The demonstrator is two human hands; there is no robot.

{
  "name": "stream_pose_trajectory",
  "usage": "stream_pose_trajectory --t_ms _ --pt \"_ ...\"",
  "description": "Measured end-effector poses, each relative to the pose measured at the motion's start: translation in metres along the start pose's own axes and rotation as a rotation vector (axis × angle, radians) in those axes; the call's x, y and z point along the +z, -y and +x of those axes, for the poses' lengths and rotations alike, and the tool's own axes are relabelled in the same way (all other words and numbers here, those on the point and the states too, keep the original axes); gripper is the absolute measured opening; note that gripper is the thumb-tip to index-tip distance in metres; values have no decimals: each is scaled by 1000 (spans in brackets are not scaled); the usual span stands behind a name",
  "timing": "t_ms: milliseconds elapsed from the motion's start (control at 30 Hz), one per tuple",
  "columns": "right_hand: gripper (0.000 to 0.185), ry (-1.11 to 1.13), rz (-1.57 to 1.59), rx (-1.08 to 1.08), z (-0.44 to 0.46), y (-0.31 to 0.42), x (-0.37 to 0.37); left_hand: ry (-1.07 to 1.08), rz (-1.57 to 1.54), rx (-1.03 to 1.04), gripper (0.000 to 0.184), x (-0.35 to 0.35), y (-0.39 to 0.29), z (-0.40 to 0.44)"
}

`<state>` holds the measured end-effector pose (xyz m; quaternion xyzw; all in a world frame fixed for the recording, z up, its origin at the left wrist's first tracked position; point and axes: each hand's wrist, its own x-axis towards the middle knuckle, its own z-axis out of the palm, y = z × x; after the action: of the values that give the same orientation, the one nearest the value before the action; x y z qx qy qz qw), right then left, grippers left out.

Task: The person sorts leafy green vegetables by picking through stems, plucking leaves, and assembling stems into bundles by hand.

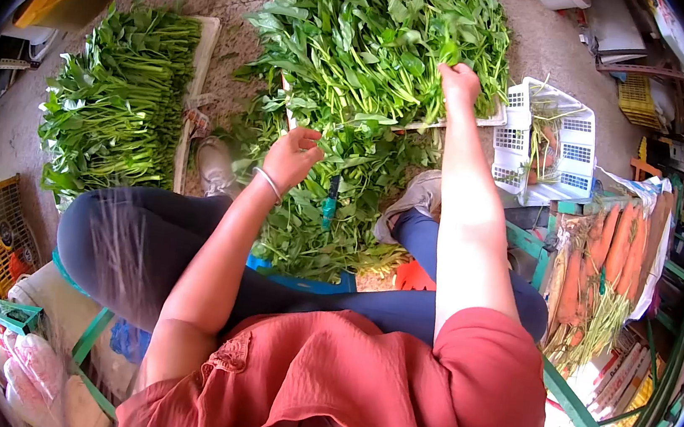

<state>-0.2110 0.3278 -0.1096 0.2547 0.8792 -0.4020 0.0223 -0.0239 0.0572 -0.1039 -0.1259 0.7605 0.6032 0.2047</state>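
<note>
My right hand [460, 83] reaches to the far right side of a large heap of leafy greens [378, 49], its fingers closed on some leafy green stems [450, 53]. Nearer to me, my left hand [294, 156], with a bracelet at the wrist, hovers over loose greens [298, 230] between my feet. Its fingers are loosely bent and a little apart, with nothing seen in them. A narrow dark object with a teal part [329, 204] stands among the loose greens, partly covered. The large heap rests on a light tray, whose near edge [420, 124] shows.
Neatly stacked greens [122, 104] lie on another pale tray [198, 96] at left. A white plastic basket [577, 152] sits at right, close to my right forearm. Carrots [607, 252] lie beside my right knee. A yellow crate [3, 225] stands at far left.
</note>
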Motion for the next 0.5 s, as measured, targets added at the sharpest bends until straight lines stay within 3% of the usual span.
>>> stream_pose_trajectory --t_ms 33,67,167,233,333,500 --pt "11 -32 238 -119 -7 10 -4 -14 49 18 35 0 -4 0" --pt "13 -18 402 -25 -15 20 -12 -23 21 25 34 0 -8 -1" --pt "15 123 920 -37 -59 42 -33 -44 43 50 31 1 -12 0" --pt "14 312 1111 52 -91 50 -31 -73 -32 99 27 4 -12 2" --pt "11 457 1206 98 -124 45 -4 -27 -335 41 29 3 -36 -7" --pt "12 546 1078 128 -172 52 27 -70 -413 223 39 8 -38 -12"
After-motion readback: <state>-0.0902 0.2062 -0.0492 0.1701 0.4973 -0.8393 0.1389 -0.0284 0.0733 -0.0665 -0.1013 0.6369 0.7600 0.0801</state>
